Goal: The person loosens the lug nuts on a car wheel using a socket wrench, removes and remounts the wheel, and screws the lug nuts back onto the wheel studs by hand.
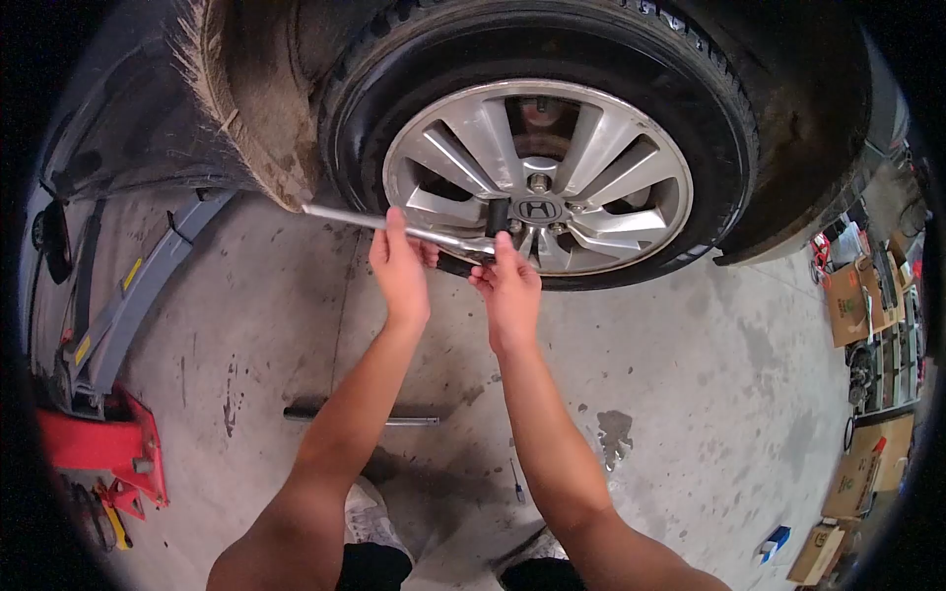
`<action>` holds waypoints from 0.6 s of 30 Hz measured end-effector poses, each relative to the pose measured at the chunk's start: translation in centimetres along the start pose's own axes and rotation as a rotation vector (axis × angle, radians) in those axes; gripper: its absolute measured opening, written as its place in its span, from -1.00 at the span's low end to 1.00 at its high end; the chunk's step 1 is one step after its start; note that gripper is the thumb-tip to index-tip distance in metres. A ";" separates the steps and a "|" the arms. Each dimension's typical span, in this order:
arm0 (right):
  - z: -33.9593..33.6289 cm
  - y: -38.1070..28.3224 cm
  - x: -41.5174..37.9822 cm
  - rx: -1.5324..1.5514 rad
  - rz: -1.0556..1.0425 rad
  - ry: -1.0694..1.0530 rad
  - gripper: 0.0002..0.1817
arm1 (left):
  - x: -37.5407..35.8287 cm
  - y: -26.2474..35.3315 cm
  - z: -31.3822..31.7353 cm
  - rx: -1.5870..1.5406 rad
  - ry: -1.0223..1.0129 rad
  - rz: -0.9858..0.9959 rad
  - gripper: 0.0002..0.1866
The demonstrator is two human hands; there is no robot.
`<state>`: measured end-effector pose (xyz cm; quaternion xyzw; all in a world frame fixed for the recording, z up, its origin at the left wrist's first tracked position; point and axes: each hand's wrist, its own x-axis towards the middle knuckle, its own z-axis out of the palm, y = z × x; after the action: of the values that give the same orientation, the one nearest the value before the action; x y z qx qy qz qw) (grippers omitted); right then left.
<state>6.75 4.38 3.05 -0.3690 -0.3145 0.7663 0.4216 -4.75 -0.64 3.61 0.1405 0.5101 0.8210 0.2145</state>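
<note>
A long-handled socket wrench (pixel 345 216), bright metal with a black socket (pixel 498 218) on its head, is in both my hands in front of the wheel. My left hand (pixel 400 276) is closed around the shaft, thumb along the top. My right hand (pixel 512 295) grips the head end, with the thumb just below the socket. Between the hands a second black cylindrical piece (pixel 454 264) shows under the shaft. The socket overlaps the hub of the silver alloy wheel (pixel 463 148), beside the centre cap (pixel 537 210) and exposed lug nuts (pixel 539 183).
On the concrete floor lie a metal bar with a black grip (pixel 360 418) and a small screwdriver (pixel 517 483). A red floor jack (pixel 99 441) and a grey lift arm (pixel 148 295) stand left. Cardboard boxes (pixel 855 305) and a blue box (pixel 776 543) are at right.
</note>
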 end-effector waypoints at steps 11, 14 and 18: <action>0.2 -0.8 0.0 -0.050 0.019 0.068 -0.50 | -0.3 -3.1 -1.7 0.112 0.121 -0.175 -0.41; -0.8 -0.2 0.5 0.512 0.376 -0.094 -0.56 | 0.7 2.5 -0.3 0.237 0.012 0.134 -0.43; -0.4 -0.3 0.1 0.722 0.421 -0.254 -0.54 | -0.3 6.7 2.4 0.667 -0.257 0.403 -0.62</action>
<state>7.14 4.66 3.09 -0.1566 0.0061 0.9357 0.3162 -4.78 -1.48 10.65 0.4010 0.6796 0.6119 0.0542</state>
